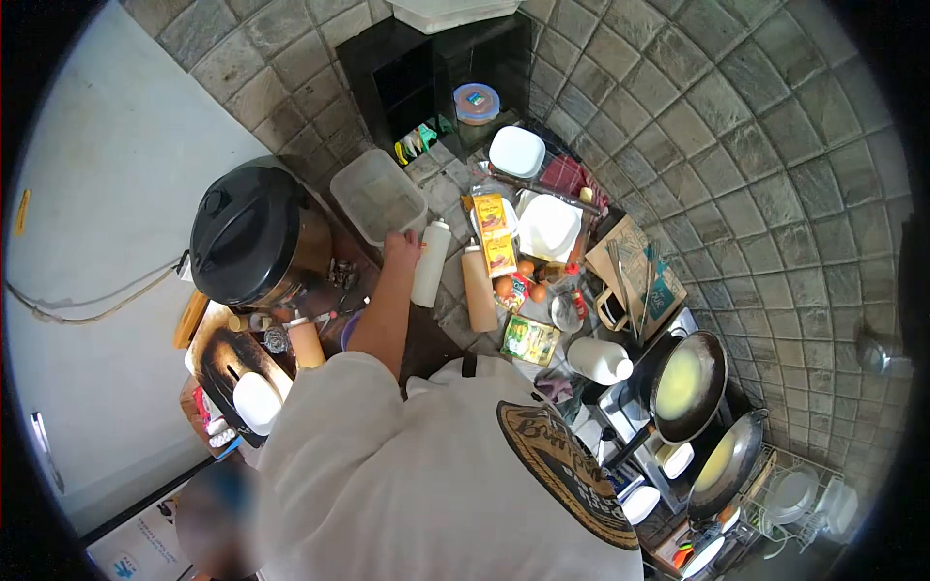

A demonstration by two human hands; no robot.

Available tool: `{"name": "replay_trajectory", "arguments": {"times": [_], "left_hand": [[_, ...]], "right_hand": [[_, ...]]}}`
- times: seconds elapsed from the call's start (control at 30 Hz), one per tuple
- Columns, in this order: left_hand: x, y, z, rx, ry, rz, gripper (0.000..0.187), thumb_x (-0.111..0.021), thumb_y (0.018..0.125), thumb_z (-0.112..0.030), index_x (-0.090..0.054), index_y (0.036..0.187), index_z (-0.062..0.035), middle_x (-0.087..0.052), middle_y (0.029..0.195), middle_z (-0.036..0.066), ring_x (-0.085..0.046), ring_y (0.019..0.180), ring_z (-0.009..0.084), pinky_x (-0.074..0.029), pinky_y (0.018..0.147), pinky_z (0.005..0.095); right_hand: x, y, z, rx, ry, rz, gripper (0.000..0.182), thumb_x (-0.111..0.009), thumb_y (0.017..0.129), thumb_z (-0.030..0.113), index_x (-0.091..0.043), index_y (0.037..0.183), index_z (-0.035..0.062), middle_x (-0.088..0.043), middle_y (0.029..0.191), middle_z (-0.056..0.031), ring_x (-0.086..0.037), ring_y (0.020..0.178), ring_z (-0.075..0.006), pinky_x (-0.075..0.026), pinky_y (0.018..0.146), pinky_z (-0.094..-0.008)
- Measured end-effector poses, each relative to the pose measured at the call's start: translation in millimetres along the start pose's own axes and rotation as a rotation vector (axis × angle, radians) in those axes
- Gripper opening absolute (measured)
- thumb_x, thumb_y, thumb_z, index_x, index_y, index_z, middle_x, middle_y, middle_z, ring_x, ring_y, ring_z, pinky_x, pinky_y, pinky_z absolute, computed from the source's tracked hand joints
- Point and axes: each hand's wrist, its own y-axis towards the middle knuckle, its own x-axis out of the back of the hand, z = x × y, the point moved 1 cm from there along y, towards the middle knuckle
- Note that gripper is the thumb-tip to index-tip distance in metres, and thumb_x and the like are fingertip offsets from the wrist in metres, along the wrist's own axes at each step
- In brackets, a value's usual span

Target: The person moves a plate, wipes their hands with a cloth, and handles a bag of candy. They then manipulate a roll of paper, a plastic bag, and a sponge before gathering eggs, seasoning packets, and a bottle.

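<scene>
Here, left hand [402,247] fingers grip a tall white squeeze bottle [430,263]; upright.

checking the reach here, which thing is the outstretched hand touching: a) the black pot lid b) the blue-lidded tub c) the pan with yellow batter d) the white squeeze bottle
d: the hand at the end of the outstretched arm rests against the white squeeze bottle beside the clear plastic container, far from the pans.

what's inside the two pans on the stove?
Both pans hold a pale yellow liquid layer, egg-like: the upper pan is nearly covered, the lower pan partly. The burners beneath are hidden by the pans.
</scene>
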Motion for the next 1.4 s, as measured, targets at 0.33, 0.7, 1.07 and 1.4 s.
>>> {"name": "replay_trajectory", "arguments": {"times": [0.33,0.7,1.07,1.4], "left_hand": [[14,-196,26,0.096,0.27,0.271,0.026,-0.047,0.085,-0.029,-0.047,0.103,-0.0099,-0.052,0.091,0.003,-0.053,0.082,0.0145,-0.046,0.069,0.0237],[37,-348,57,0.109,1.071,0.854,0.032,-0.058,0.077,-0.016,-0.046,0.104,-0.0046,-0.054,0.096,0.005,-0.054,0.08,0.016,-0.041,0.067,0.0278],[63,-402,116,0.608,1.754,1.605,0.015,-0.057,0.078,-0.004,-0.056,0.092,0.002,-0.06,0.082,0.005,-0.056,0.069,0.0086,-0.045,0.06,0.0216],[111,-476,141,0.883,1.698,2.218,0.028,-0.06,0.079,-0.015,-0.05,0.099,0.0024,-0.058,0.098,0.01,-0.056,0.083,0.0117,-0.043,0.072,0.0235]], "right_hand": [[-35,-109,32,-0.161,-0.168,-0.132,0.045,-0.043,0.086,0.039,-0.055,0.105,0.0008,-0.06,0.09,-0.0137,-0.055,0.091,-0.0231,-0.041,0.077,-0.0314],[-18,-154,179,0.406,0.426,-0.249,0.044,-0.046,0.089,0.023,-0.033,0.127,0.0054,-0.043,0.119,-0.009,-0.049,0.097,-0.015,-0.039,0.086,-0.031],[-53,-256,144,0.215,0.909,-1.108,0.06,-0.044,0.088,0.034,-0.016,0.134,0.0099,-0.032,0.131,-0.0127,-0.044,0.108,-0.0246,-0.042,0.085,-0.0375],[-87,-354,106,0.213,1.194,-1.556,0.055,-0.038,0.075,0.009,-0.027,0.129,0.0078,-0.047,0.117,-0.0228,-0.057,0.074,-0.0189,-0.048,0.064,-0.0283]]}}
